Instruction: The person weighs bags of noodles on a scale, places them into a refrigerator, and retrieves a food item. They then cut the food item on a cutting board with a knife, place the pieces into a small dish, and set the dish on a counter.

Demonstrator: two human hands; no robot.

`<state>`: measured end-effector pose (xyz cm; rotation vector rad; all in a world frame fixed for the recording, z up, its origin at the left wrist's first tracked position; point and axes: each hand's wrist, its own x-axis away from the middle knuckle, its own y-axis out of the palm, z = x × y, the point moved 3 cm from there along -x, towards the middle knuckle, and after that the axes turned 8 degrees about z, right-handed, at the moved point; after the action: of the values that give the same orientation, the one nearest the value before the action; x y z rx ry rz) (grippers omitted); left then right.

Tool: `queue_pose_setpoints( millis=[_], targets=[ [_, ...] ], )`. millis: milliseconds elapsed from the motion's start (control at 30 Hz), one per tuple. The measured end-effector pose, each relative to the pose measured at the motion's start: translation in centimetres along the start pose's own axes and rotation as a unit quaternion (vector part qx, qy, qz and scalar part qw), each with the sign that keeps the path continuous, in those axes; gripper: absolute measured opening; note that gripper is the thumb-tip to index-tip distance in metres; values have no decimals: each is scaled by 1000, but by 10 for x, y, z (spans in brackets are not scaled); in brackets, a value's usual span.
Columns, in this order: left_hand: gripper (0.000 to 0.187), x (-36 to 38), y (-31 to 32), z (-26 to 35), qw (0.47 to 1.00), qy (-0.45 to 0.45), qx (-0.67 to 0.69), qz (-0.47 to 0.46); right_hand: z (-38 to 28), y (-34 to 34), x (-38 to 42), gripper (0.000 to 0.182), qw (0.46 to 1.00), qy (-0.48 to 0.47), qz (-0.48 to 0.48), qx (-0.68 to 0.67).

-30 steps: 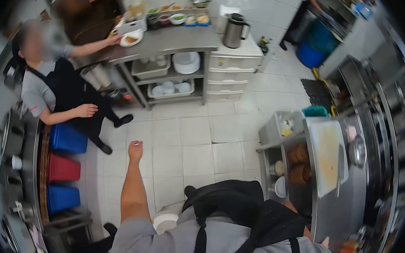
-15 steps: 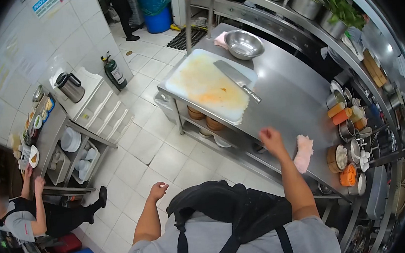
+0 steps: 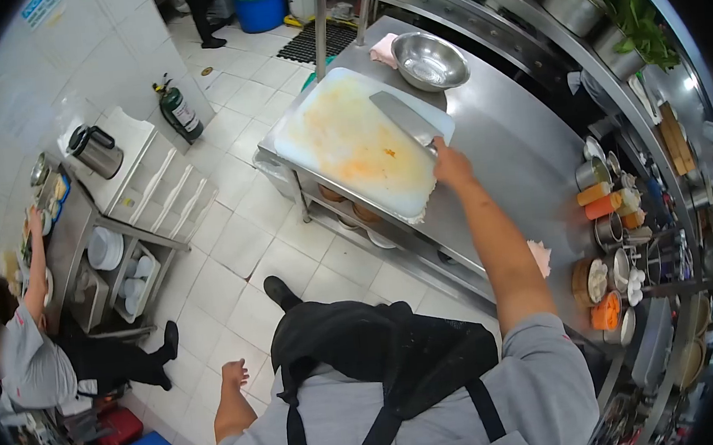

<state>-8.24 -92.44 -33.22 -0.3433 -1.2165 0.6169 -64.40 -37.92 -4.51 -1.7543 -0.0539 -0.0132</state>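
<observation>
My right hand point(image 3: 452, 166) reaches across the steel counter point(image 3: 520, 157) and closes around the handle of a cleaver point(image 3: 402, 117). The cleaver's blade lies flat on a white cutting board point(image 3: 349, 142) stained orange. A steel bowl point(image 3: 429, 60) stands just beyond the board, with a pink cloth point(image 3: 384, 48) beside it. My left hand point(image 3: 234, 374) hangs at my side over the tiled floor, fingers loosely curled and holding nothing.
Another pink cloth point(image 3: 539, 257) lies at the counter's near edge. Seasoning pots and orange containers point(image 3: 605, 201) line the right side. Another person point(image 3: 37, 352) works at a side table at left. A kettle point(image 3: 96, 150) and a fire extinguisher point(image 3: 177, 111) stand by the wall.
My right hand moved forward from the bare counter to the cleaver's handle. My left hand dropped lower and back. The view shifted slightly toward the counter.
</observation>
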Motion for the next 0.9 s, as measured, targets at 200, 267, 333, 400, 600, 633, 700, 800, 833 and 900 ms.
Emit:
queue_pose_setpoints(
  millis=[200,267,333,400,600,633,700,800,833,900],
  targets=[
    [37,-90,-59,50,992,64,-68,-87,-17,-4,94,31,826,243,8,-508],
    [37,-114,-74,105,995,71,-12,-66,-36,14,154,21,667,335,14,-666],
    [36,-141,-94,157,996,66,28,-55,-53,40,209,26,531,421,10,-735],
    [29,-164,-115,217,988,147,9,-47,-65,57,239,30,466,450,24,-761],
    [22,-238,-137,396,941,335,52,-2,-124,56,230,29,534,450,69,-712],
    [22,-233,-130,421,940,339,48,-4,-126,54,228,29,530,452,73,-714],
    [23,-204,-113,466,926,372,70,-15,-130,55,225,29,527,465,72,-708],
    [24,-167,-70,501,903,421,16,-84,-128,60,225,29,517,467,66,-714],
    [24,-163,-57,504,884,451,-14,-123,-134,63,225,29,509,471,69,-717],
    [24,-155,-39,504,859,490,-54,-138,-149,66,214,29,535,458,44,-709]
  ],
)
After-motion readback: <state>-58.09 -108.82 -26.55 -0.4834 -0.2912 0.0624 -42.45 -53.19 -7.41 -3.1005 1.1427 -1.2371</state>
